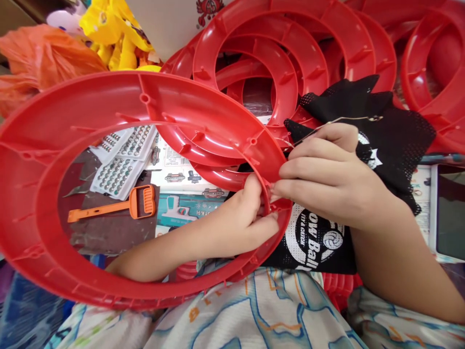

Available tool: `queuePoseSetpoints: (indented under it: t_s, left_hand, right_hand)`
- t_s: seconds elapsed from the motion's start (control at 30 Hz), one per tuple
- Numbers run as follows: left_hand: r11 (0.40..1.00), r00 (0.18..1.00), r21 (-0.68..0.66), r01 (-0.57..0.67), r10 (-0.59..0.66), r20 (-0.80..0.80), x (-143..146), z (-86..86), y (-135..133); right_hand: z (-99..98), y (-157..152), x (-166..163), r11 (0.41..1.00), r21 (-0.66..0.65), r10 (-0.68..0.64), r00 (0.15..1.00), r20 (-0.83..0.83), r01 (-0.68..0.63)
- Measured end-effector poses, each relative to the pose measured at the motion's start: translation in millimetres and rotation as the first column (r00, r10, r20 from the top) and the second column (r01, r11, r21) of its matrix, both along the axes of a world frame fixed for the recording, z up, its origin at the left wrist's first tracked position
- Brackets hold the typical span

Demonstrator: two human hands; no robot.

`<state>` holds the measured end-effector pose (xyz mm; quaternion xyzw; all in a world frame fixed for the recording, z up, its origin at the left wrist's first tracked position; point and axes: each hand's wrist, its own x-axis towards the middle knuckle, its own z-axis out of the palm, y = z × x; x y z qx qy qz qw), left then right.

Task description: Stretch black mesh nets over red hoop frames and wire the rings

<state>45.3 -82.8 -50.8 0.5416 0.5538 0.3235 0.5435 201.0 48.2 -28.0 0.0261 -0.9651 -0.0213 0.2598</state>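
Observation:
A large red plastic ring (119, 99) lies tilted across my lap. My left hand (250, 215) reaches up through its opening and pinches the ring's right rim. My right hand (327, 177) is closed on the same stretch of rim from the outside and grips a thin wire or needle (348, 119) with thread. Beneath that hand lies black mesh fabric (399, 140) with white printed lettering (312, 240), touching the ring's edge.
A stack of more red rings (290, 58) fills the back and right. Through the ring I see button-battery cards (119, 167), an orange plastic tool (140, 202) and printed boxes (189, 208). An orange bag (43, 58) and yellow plush toy (116, 34) sit far left.

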Motion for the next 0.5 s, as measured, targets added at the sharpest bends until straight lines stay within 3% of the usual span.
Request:
queuePoseSetpoints:
  t_s: [0.13,0.33,0.5]
  left_hand:
    - [1.000,0.999,0.004,0.016,-0.016,0.031,0,-3.1,-3]
    - [0.990,0.964,0.131,-0.054,0.018,0.264,5,-14.8,-5]
    - [0.934,0.970,0.263,-0.241,0.222,0.098,10,-27.0,-1]
  right_hand:
    - [3.4,1,0,1.000,-0.008,0.023,1.000,-0.013,-0.023]
    - [10.5,-5,4,0.998,-0.042,-0.053,0.996,0.073,0.056]
    - [5.0,-2,3,0.981,0.118,-0.151,0.988,-0.014,0.152]
